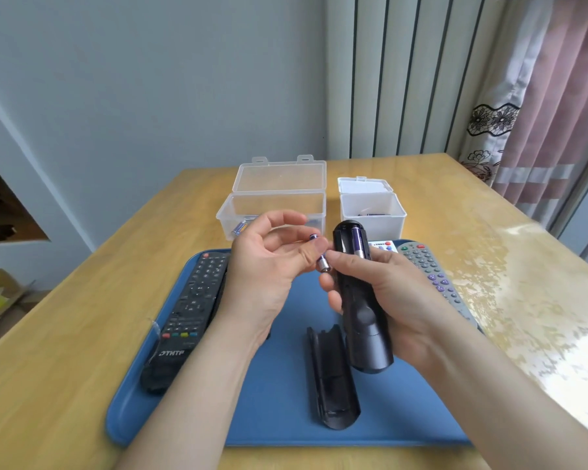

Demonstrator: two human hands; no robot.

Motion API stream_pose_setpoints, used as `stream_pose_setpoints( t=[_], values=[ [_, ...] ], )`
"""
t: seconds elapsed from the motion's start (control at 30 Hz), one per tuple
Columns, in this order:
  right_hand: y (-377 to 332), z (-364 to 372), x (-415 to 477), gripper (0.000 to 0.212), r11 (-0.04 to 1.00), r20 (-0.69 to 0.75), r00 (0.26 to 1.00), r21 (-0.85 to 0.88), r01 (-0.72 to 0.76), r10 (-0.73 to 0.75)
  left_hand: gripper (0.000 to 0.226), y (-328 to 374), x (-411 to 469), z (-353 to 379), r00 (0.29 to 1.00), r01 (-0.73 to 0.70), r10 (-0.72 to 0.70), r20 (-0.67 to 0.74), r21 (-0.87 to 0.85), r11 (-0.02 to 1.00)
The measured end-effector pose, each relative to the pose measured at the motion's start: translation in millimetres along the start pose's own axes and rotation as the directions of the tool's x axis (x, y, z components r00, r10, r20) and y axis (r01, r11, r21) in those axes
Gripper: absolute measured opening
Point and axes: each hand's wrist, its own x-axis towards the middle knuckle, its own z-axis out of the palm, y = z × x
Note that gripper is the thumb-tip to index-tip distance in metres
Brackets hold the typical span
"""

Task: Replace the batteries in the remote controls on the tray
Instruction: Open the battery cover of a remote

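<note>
My right hand grips a black remote, back side up, above the blue tray. Its battery bay is uncovered, with one purple battery seated in it. My left hand pinches a second small battery between thumb and fingers, right beside the remote's left edge. The remote's black battery cover lies on the tray, inside up. A black THTF remote lies at the tray's left, a grey remote at its right, and a small white remote peeks out behind my right hand.
Two clear plastic boxes stand open behind the tray: a larger one holding a battery at its left end, and a smaller one with several batteries inside. The wooden table reaches to a wall and curtains.
</note>
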Motion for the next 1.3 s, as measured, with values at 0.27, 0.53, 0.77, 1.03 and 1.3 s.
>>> stream_pose_setpoints(
  t=[0.27,0.53,0.77,1.03,1.3],
  values=[
    [-3,-1,0,0.007,0.999,-0.040,0.998,-0.015,0.039,-0.039,0.033,5,2,-13,0.955,-0.045,-0.052,0.293,0.317,0.947],
    [-6,-1,-3,0.023,0.983,-0.071,0.994,-0.170,0.071,-0.084,0.022,1,4,-12,0.972,-0.232,0.188,0.142,0.428,0.873],
    [-9,2,-7,0.036,0.942,-0.073,0.997,-0.336,-0.013,-0.012,0.011,4,2,-6,0.921,-0.365,0.390,0.006,0.364,0.857],
    [-5,5,-8,0.023,0.941,0.010,0.990,-0.309,0.137,-0.141,0.014,-1,-1,-1,0.847,-0.487,0.523,0.096,0.537,0.689],
    [-3,0,-4,0.030,0.918,0.097,0.962,-0.289,0.272,-0.255,0.022,-7,-3,5,0.880,-0.440,0.474,0.043,0.451,0.777]
  ],
)
